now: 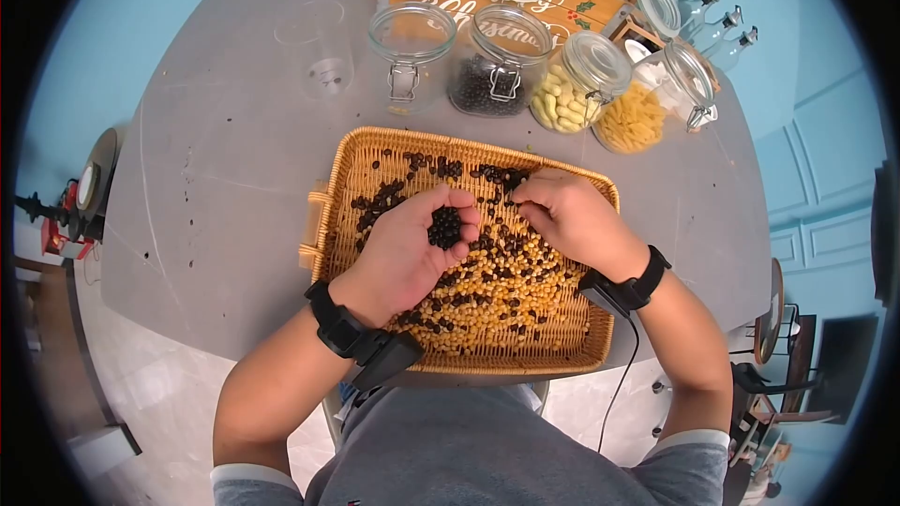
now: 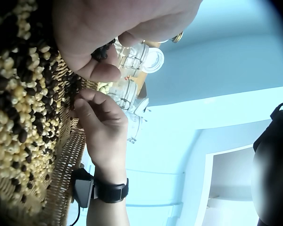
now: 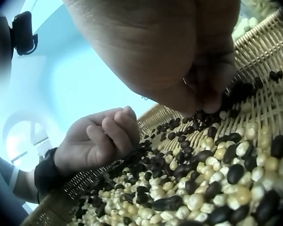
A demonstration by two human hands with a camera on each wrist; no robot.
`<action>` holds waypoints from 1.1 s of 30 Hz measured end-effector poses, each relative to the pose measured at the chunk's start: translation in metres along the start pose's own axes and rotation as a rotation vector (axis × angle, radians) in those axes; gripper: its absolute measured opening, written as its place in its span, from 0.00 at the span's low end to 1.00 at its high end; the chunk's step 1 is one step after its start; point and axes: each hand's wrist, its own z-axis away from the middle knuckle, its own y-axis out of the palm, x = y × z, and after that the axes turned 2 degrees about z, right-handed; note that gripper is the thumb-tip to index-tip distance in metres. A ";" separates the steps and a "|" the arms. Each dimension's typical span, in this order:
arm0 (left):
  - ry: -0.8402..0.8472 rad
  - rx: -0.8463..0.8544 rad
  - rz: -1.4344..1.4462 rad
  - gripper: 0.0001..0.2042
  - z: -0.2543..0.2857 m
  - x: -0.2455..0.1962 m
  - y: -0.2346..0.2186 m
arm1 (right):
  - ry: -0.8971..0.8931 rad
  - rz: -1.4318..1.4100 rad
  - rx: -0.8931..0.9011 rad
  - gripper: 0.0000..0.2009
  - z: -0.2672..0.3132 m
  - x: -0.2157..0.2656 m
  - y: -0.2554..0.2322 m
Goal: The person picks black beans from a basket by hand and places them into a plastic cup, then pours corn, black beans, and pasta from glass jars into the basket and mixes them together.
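Observation:
Palm up over the wicker basket (image 1: 600, 356), the left hand (image 1: 403, 248) cups a heap of black beans (image 1: 444, 227) in its curled fingers. Near the basket's far right part, the right hand (image 1: 574, 223) points down with thumb and fingertips together at dark beans (image 3: 240, 92) on the weave; whether a bean is between them is hidden. Yellow corn kernels (image 1: 506, 305) mixed with black beans cover the basket's near part. In the left wrist view, dark beans (image 2: 103, 51) show between the left hand's fingers.
Behind the basket on the grey table (image 1: 234, 225) stand an empty-looking glass jar (image 1: 411, 47), a jar of black beans (image 1: 487, 84), a jar of peanuts (image 1: 562, 103) and a jar of pasta (image 1: 630, 120). A clear cup (image 1: 328, 75) is at the left; glass bottles (image 1: 717, 33) are at the back right.

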 end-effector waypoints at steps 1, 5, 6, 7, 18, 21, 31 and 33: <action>-0.002 -0.013 -0.004 0.11 0.000 0.000 0.000 | -0.048 0.053 -0.032 0.06 -0.003 0.001 0.001; -0.012 -0.011 0.000 0.11 -0.001 0.000 -0.001 | -0.081 0.218 0.050 0.07 -0.008 -0.004 0.010; -0.010 -0.007 0.000 0.11 -0.001 0.001 -0.002 | -0.086 0.246 0.084 0.07 -0.009 -0.002 0.010; -0.006 -0.006 0.001 0.11 -0.001 0.000 -0.002 | -0.094 0.273 0.119 0.07 -0.012 0.000 0.010; -0.019 -0.015 -0.018 0.12 -0.002 0.000 -0.002 | 0.020 -0.008 0.192 0.07 -0.019 0.004 -0.004; -0.033 -0.014 -0.037 0.14 -0.002 0.001 -0.002 | 0.234 -0.560 0.205 0.05 -0.020 0.005 -0.010; -0.047 0.004 -0.021 0.14 -0.002 0.000 0.003 | 0.295 -0.787 0.181 0.08 -0.028 0.028 -0.009; -0.027 0.002 -0.004 0.13 -0.005 0.001 -0.005 | 0.301 -0.659 0.106 0.08 -0.027 0.020 -0.009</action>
